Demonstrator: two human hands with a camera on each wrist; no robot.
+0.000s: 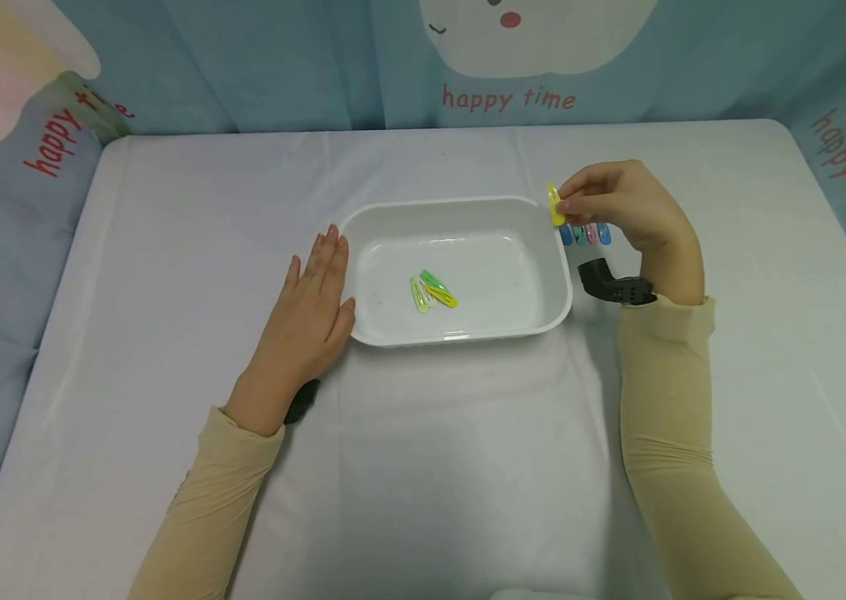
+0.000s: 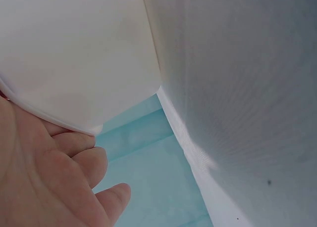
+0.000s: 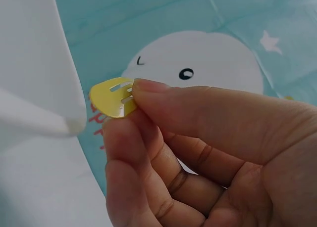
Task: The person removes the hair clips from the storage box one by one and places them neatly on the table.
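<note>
A yellow snap hair clip point(image 3: 110, 97) is pinched between the thumb and fingers of my right hand point(image 1: 628, 204), just beside the right rim of a white basin point(image 1: 460, 337). In the head view my left hand point(image 1: 306, 312) rests against the basin's left rim with its fingers straight. Inside the basin lies a small cluster of hair clips point(image 1: 433, 292), green and yellow, toward the left of its floor. On the table right of the basin, several blue, green and pink hair clips point(image 1: 591, 234) stand in a row, partly hidden under my right hand.
A white cloth covers the table point(image 1: 423, 467). Behind it and along both sides hangs a blue curtain point(image 1: 302, 67) with cartoon prints. A pale object point(image 1: 538, 595) shows at the table's bottom edge, mostly cut off.
</note>
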